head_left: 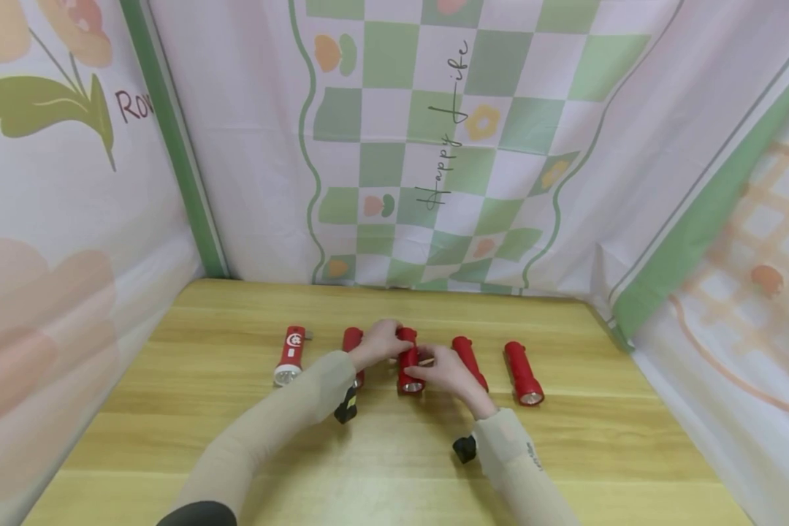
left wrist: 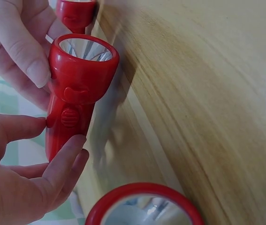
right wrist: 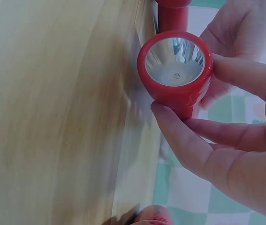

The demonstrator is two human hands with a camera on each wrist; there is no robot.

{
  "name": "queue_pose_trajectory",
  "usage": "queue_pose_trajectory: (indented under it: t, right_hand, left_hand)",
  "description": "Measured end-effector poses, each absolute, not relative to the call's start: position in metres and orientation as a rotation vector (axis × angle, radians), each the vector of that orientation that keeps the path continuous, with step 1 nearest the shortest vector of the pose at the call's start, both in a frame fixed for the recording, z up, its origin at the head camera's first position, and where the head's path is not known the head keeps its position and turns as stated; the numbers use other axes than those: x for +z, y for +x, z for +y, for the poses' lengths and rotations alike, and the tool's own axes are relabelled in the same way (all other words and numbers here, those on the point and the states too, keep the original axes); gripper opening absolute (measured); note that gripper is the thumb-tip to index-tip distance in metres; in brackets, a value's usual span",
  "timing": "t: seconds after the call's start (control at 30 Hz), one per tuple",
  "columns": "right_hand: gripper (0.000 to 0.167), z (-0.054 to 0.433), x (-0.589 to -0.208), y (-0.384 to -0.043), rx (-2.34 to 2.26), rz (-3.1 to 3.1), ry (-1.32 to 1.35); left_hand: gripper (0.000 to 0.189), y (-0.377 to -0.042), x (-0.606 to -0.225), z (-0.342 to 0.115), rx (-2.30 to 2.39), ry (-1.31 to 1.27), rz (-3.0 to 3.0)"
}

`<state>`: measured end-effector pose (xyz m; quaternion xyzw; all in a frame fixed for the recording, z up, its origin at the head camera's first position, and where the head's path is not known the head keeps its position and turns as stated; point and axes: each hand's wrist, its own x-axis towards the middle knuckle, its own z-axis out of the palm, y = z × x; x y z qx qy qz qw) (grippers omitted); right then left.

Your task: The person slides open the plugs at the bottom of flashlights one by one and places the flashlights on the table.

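Both hands are on the middle red flashlight [head_left: 408,359], whose clear lens faces the near side of the table. My left hand [head_left: 380,342] pinches its narrow body toward the tail, with the thumb and fingers on opposite sides, beside the ribbed switch [left wrist: 70,117]. At the wide head, my right hand [head_left: 442,369] grips it between thumb and fingers. The flashlight lies close over the wooden tabletop. Just left of it, another red flashlight [head_left: 352,340] is partly hidden behind the left hand and sleeve. A third red flashlight [head_left: 467,358] lies right of the right hand, its head partly covered by the wrist.
A red flashlight with a white head [head_left: 291,353] and a printed emblem lies at the row's left end. Another red flashlight [head_left: 521,371] lies at the right end. The wooden table [head_left: 342,482] is bordered by patterned curtains [head_left: 394,146] behind and at both sides.
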<state>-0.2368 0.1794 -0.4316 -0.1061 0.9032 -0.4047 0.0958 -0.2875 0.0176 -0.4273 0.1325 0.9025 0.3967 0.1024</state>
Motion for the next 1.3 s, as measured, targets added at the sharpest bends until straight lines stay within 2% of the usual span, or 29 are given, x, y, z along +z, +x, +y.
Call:
queue_pose_trajectory:
  t: [1.3]
  right_hand:
    - [0.044, 0.1778, -0.4233, -0.2314, -1.215, 2.712, -0.344]
  left_hand:
    - [0.038, -0.2839, -0.4198, 0.0123, 1.396, 0.394, 2.615]
